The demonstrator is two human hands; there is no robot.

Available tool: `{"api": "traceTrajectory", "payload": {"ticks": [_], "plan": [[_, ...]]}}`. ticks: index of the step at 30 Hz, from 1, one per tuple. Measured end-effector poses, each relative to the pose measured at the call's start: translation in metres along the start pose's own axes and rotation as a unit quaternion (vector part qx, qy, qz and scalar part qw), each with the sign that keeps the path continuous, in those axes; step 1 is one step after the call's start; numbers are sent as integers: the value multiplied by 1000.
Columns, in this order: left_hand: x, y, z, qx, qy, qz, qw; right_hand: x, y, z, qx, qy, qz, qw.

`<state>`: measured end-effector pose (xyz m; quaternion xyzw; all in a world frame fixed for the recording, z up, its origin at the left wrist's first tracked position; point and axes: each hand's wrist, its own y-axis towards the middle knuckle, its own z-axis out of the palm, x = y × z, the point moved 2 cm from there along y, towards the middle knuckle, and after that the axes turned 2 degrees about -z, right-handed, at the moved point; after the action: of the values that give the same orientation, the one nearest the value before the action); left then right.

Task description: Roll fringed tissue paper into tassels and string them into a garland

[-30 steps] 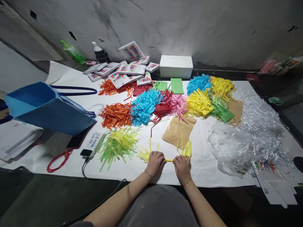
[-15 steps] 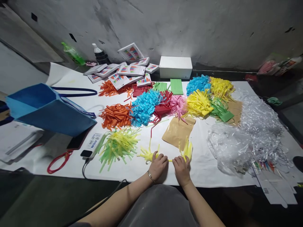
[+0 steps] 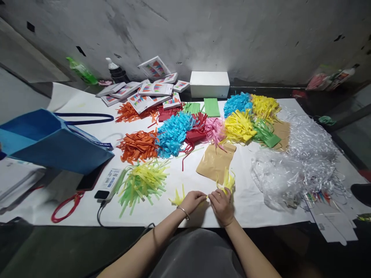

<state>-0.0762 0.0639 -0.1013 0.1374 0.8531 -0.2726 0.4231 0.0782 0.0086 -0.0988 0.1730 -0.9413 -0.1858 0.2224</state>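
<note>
Both hands pinch one strip of yellow paper fringe [image 3: 206,197] at the near edge of the table. Fingers of the left hand [image 3: 193,201] close on the strip's middle from the left, and the right hand [image 3: 222,204] closes on it from the right, fingertips almost meeting. One frayed yellow end [image 3: 177,197] lies on the paper beside the left hand; the other tuft [image 3: 227,181] stands up just behind the right hand. A thin bracelet [image 3: 183,212] circles the left wrist.

White paper [image 3: 162,208] covers the tabletop. Just beyond the right hand lies a brown paper bag [image 3: 213,164], flat, with the yellow tuft overlapping its near corner. Left of the hands sits a loose bundle of yellow-green fringe [image 3: 142,180]. Farther back, piles of fringe run across the table: orange [image 3: 136,144], light blue [image 3: 174,133], red [image 3: 197,133], pink [image 3: 216,129], yellow [image 3: 239,126] and green [image 3: 265,133], with another blue pile [image 3: 237,102] and another yellow pile [image 3: 264,106] behind them. A heap of clear plastic wrappers [image 3: 301,162] fills the right side of the table.

On the left, a blue tote bag [image 3: 52,144] lies on its side, with a dark phone [image 3: 90,178] partly under it, a white power strip [image 3: 111,179] beside that, and a red cord [image 3: 65,204] near the table edge. Against the back wall stand a white box [image 3: 209,84], a scatter of flat printed packets [image 3: 147,92], a dark pump bottle [image 3: 116,71] and a green bottle [image 3: 81,71].
</note>
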Motion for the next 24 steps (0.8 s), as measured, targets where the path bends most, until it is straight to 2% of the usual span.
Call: {"api": "traceTrajectory", "payload": {"ticks": [3, 6, 8, 10, 12, 14, 17, 20, 24], "plan": [[-10, -3, 3, 38, -71, -14, 997, 5, 7, -24, -31, 30, 24, 999], [-27, -6, 7, 50, -229, -49, 971, 9, 15, -44, -43, 78, 87, 992], [-41, -7, 10, 29, -316, -64, 946, 10, 18, -54, -51, 131, 135, 981], [-56, -7, 14, -5, -342, -58, 938, 8, 17, -62, -67, 186, 172, 965], [-72, -4, 20, -11, -341, -49, 939, 1, 12, -71, -89, 231, 203, 947], [-90, 2, 27, 7, -319, -38, 947, -11, 5, -81, -113, 259, 223, 933], [-122, 15, 38, 14, -267, 0, 964, -33, -7, -101, -125, 251, 214, 936], [-156, 30, 52, 24, -195, 57, 979, -57, -18, -123, -121, 203, 220, 946], [-189, 56, 87, 31, -121, 89, 988, -91, -40, -146, -84, 213, 284, 931]]}}
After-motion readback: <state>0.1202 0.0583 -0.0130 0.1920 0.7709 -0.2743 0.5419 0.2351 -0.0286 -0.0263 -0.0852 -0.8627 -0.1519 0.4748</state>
